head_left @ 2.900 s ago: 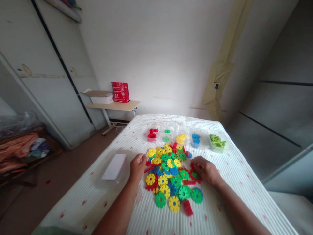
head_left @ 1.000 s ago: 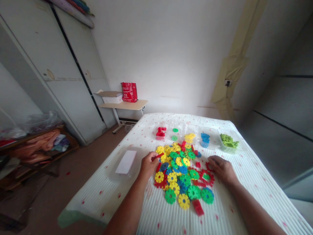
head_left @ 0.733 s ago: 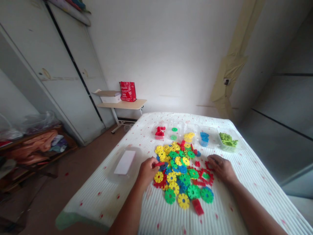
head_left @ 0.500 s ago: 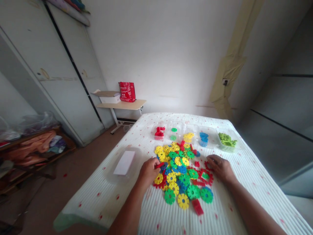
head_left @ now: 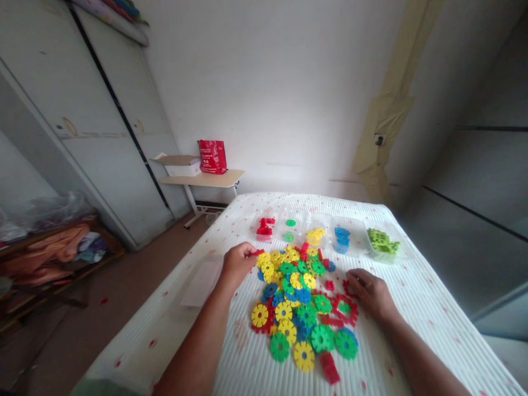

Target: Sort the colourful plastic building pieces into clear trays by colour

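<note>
My left hand (head_left: 238, 267) is closed in a pinch on a small red plastic building block (head_left: 258, 252), just above the left far edge of the heap. The heap holds yellow notched discs (head_left: 284, 311), green notched discs (head_left: 322, 337), blue notched discs (head_left: 303, 296) and red blocks (head_left: 330, 367). My right hand (head_left: 370, 291) rests on the cloth at the heap's right side, fingers loosely bent and apart. Its fingertips are against a red toothed piece (head_left: 347, 288), partly covered by them; I see no grip on it.
Along the back stand clear boxes with red blocks (head_left: 264, 227), green discs (head_left: 291, 223), yellow discs (head_left: 315, 235), blue discs (head_left: 342, 238) and light-green pieces (head_left: 383, 242). A white card (head_left: 201, 283) lies left, partly behind my left forearm. A side table (head_left: 206, 179) carries a red bag (head_left: 213, 157).
My left hand has moved away from me and left, carrying the red block from the heap's left side toward the red-block box. My right hand stays by the red toothed piece. The view has tilted slightly.
</note>
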{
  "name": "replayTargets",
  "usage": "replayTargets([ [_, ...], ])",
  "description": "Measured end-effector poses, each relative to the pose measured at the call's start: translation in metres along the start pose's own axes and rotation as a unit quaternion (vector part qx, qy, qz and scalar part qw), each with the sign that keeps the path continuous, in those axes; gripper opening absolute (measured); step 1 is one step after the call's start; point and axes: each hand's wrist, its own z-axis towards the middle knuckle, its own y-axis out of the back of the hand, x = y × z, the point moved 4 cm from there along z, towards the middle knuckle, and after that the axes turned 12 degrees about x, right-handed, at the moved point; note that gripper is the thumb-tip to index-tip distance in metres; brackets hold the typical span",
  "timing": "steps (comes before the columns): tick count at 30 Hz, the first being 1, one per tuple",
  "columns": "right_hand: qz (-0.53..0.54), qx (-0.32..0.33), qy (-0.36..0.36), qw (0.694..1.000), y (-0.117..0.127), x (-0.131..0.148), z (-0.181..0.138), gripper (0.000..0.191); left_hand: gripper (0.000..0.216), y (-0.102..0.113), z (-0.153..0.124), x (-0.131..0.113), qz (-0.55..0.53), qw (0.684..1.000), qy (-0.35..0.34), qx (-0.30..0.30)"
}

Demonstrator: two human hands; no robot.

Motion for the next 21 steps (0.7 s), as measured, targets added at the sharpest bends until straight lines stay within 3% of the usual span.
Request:
replayTargets([
  [6, 0.012, -0.002, 0.0, 1.0, -0.002, -0.001, -0.001, 0.034, 0.01, 0.008, 0.108, -0.033, 0.112, 0.99, 0.075, -0.042],
  [10, 0.009, -0.01, 0.005, 1.0, -0.003, 0.0, -0.001, 0.034, 0.012, -0.001, 0.14, -0.038, 0.144, 0.984, 0.089, -0.061],
  [15, 0.003, -0.002, 0.006, 1.0, -0.003, -0.001, -0.001, 0.033, 0.014, -0.001, 0.112, -0.036, 0.169, 0.982, 0.068, -0.058],
  [21, -0.005, 0.0, 0.004, 1.0, -0.002, -0.002, 0.0, 0.034, 0.019, -0.002, 0.031, -0.031, 0.13, 0.99, -0.029, -0.036],
])
